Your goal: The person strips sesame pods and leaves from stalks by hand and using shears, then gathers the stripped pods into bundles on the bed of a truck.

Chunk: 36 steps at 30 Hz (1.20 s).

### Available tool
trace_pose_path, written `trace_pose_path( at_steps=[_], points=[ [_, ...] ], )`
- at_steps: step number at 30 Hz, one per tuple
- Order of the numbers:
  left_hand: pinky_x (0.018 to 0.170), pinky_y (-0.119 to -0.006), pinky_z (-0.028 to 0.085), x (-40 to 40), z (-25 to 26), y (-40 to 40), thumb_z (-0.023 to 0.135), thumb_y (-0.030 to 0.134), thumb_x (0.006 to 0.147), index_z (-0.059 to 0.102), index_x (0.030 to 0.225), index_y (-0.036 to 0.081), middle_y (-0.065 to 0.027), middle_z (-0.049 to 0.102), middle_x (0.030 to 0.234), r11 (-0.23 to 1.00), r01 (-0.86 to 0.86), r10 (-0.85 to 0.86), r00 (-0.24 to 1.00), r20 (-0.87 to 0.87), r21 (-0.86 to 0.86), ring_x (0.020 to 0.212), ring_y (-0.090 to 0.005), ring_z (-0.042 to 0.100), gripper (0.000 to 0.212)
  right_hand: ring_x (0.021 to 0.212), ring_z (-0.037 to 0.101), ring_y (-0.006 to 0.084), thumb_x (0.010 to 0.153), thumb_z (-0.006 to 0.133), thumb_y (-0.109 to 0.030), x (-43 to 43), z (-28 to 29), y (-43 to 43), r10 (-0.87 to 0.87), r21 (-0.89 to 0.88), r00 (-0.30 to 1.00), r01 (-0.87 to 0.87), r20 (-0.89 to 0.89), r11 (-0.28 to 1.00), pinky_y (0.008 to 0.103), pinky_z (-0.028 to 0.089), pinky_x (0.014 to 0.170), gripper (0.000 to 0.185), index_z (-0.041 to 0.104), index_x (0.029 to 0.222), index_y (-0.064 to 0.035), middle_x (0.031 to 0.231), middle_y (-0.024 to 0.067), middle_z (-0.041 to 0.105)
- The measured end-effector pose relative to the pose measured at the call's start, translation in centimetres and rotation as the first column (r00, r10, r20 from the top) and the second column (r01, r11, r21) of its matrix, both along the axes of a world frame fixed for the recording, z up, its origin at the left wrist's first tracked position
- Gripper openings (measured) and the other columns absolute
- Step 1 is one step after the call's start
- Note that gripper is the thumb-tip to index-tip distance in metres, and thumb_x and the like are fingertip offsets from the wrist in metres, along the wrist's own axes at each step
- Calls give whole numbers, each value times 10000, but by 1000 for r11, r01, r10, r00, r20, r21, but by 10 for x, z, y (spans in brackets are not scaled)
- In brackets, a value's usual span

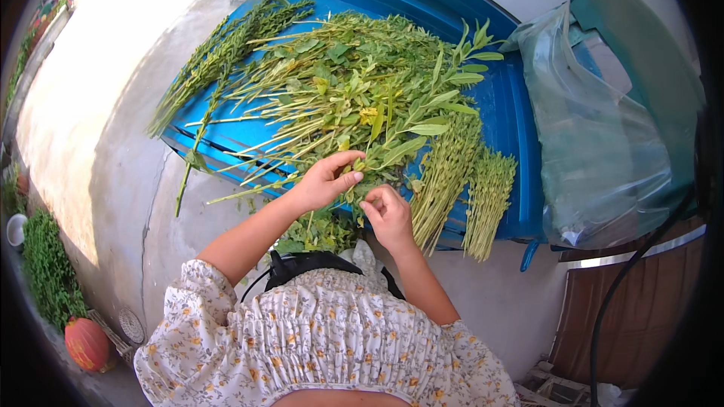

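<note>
My left hand (332,180) grips a leafy green stalk (416,134) between thumb and fingers; its long leaves reach toward the upper right. Just right of it and lower, my right hand (389,216) has thumb and forefinger pinched together beside small leaves. Whether a leaf is caught in that pinch is too small to tell. Beyond both hands lies a broad heap of cut stalks with leaves and pods (345,76), bare stem ends pointing left. Two bundles of leafless podded stalks, a longer one (447,181) and a shorter one (490,203), lie right of my hands.
Everything rests on a blue metal cargo bed (492,104). More podded stalks (226,59) overhang its left edge. Clear plastic sheeting (599,141) hangs at the right. Fallen leaves (319,232) lie below the bed's near edge. A red lantern (86,343) sits lower left on the concrete.
</note>
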<state>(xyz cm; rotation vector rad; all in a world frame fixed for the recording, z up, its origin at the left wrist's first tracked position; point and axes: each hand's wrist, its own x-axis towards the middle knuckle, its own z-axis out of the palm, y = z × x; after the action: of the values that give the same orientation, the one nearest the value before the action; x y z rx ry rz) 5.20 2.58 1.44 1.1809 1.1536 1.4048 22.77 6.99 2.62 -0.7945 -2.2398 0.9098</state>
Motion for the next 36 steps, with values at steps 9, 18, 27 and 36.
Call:
trace_pose_path(
  at_steps=[9, 18, 27, 36],
  points=[
    [542, -194, 350, 25, 8, -13, 621, 99, 805, 537, 1087, 36, 27, 505, 825, 994, -57, 78, 967, -240, 96, 622, -38, 390, 302, 497, 479, 54, 840, 599, -189, 1, 17, -8, -376, -595, 814, 47, -443, 803, 179, 356, 431, 190, 534, 856, -10, 651, 7, 550],
    [546, -191, 373, 53, 1, 7, 540, 168, 875, 510, 1123, 17, 25, 525, 794, 998, -43, 40, 997, -73, -44, 639, -48, 436, 291, 491, 467, 71, 867, 554, -210, 28, -3, 8, -475, -881, 753, -307, -456, 359, 192, 339, 404, 161, 553, 836, -51, 700, 21, 552],
    [508, -193, 351, 97, 16, 47, 473, 231, 907, 467, 1176, 48, -23, 541, 745, 981, 7, 34, 977, 209, -194, 591, -77, 451, 326, 559, 525, 94, 808, 621, -128, 95, -41, 36, -105, -846, 948, -215, -301, 487, 213, 418, 483, 142, 551, 883, -30, 795, 36, 568],
    [436, -198, 314, 110, 14, 58, 447, 233, 915, 493, 1122, 76, -53, 533, 666, 937, 197, -78, 924, 375, -290, 453, -79, 390, 263, 650, 585, 161, 769, 598, 11, 145, 2, 108, -51, -63, 915, 28, -401, 998, 253, 472, 564, 123, 566, 888, 15, 909, 97, 569]
  ],
)
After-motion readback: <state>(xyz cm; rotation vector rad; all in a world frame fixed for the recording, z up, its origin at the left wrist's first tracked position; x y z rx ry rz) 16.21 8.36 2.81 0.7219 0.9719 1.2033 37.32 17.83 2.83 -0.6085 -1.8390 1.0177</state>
